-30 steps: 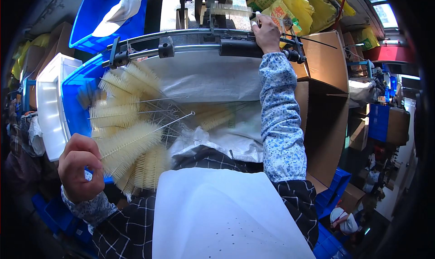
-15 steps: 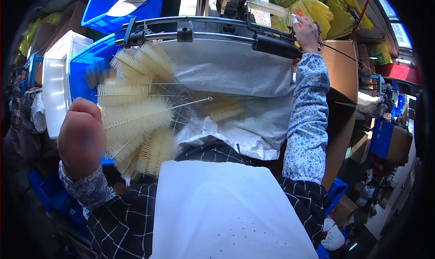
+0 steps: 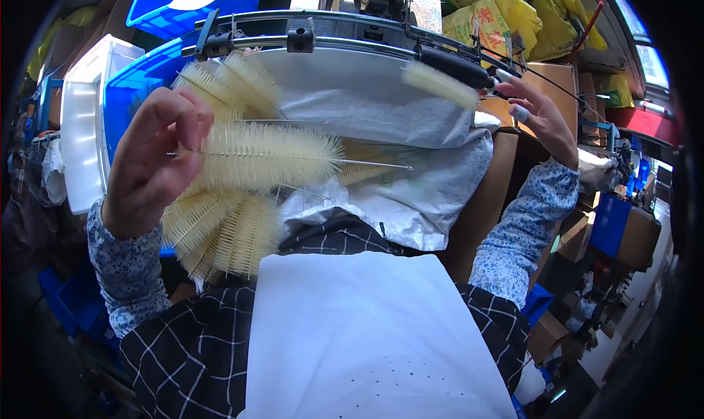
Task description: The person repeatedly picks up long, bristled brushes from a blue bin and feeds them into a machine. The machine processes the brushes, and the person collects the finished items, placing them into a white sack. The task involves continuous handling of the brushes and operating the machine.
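1. Head view: the worker's left hand (image 3: 154,159) has swung in over the pile and now pinches the wire at one end of a big brush (image 3: 268,155); its bare stem points rightward, toward the other hand.
2. Just below the left hand, more pale brushes (image 3: 242,232) lie fanned out. The big one looks like the brush that lay on top half a second ago.
3. The right hand (image 3: 541,118) has come back from the machine (image 3: 381,0), its fingers spread, just beside the end of the black roller (image 3: 451,65).
4. Just left of those fingers, the small brush (image 3: 440,84) has dropped from the machine to below the roller; I can't tell whether a fingertip touches it.
5. So, as I read it, one brush is being let go while another is taken up. Between the hands, well apart, spreads a white sheet (image 3: 352,89).
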A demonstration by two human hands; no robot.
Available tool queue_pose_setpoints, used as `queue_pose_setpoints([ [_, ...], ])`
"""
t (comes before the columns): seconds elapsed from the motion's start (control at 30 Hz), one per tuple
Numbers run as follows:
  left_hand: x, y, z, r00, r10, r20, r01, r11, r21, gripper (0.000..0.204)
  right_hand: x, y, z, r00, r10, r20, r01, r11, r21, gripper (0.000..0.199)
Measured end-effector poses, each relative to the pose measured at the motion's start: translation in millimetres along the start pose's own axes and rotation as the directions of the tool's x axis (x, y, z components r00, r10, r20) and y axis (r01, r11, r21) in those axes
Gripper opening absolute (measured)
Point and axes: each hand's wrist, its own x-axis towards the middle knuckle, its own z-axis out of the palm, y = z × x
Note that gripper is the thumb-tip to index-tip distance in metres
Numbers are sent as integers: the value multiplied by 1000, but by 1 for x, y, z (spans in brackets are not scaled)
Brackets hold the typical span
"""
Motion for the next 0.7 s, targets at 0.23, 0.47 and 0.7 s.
queue_pose_setpoints([
  [0.23,27,-27,53,979,96,182,-123,981,147,30,23,-92,171,854,-275,442,74,904,420,39],
  [0.47,-25,-22,10,959,-284,-3,195,650,734,43,107,-19,107,586,-633,-505,83,667,-740,24],
  [0.7,-41,-24,19,933,-359,22,150,441,885,46,150,25,71,702,-365,-611,-299,628,-719,24],
])
